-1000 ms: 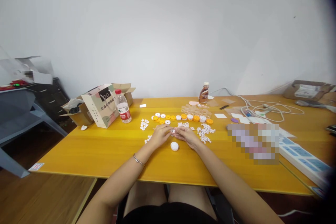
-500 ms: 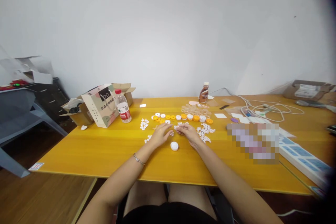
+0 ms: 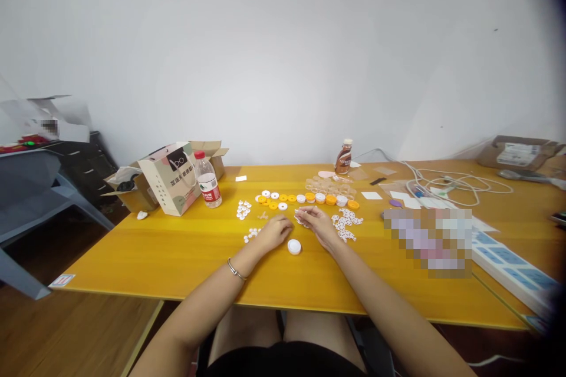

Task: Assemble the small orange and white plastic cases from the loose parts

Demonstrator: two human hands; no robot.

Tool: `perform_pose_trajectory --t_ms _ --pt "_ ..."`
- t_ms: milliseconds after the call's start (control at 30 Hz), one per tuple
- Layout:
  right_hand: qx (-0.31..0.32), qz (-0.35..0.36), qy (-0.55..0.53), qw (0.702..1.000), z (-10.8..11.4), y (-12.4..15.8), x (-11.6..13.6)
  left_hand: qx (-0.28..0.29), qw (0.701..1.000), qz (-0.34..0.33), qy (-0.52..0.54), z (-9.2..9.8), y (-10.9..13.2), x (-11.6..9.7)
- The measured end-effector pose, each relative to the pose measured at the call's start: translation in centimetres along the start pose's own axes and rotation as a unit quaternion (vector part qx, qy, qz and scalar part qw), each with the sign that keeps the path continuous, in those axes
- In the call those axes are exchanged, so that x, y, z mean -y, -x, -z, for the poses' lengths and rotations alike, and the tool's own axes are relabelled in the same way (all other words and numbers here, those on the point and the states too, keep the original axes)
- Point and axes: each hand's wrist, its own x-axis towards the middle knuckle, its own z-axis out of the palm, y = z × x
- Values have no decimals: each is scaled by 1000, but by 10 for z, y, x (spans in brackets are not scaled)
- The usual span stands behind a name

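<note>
My right hand (image 3: 319, 226) is closed in a pinch on a small white perforated piece (image 3: 299, 219), partly covered by the fingers. Just left of it, my left hand (image 3: 276, 232) is low over the table with its fingers curled together; whatever they hold is hidden. A round white lid-like disc (image 3: 294, 247) lies on the table in front of the hands. Beside my right hand is a spread of white perforated pieces (image 3: 347, 222). Small white round parts (image 3: 253, 233) lie left of my left hand, with small white knob-like parts (image 3: 243, 210) farther back.
Yellow and white discs (image 3: 331, 199) form a row behind the hands, in front of clear plastic cups (image 3: 329, 185). A water bottle (image 3: 207, 182) and a paper bag (image 3: 170, 179) stand left. Farther back is a brown bottle (image 3: 344, 156); white cables (image 3: 442, 179) lie right.
My left hand has come down and its fingers have curled, covering a small white piece that lay on the table between the hands. My right hand stays nearly in place.
</note>
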Motion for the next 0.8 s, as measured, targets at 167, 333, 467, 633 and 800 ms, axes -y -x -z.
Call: perform_pose_trajectory --t_ms 167,333,467,633,800 --pt "-1 12 15 1000 1 -2 -2 -8 1000 8 -1 -2 0 3" --pt "0 30 59 998 4 -4 -4 -50 998 9 27 0 0 3" --pt "12 50 114 992 0 -1 -4 -143 980 45 132 5 -1 3" --pt "73 61 155 983 -11 8 0 -151 940 98 289 7 -4 2" --pt "91 71 157 981 -14 10 1 -149 938 103 296 9 -4 -2"
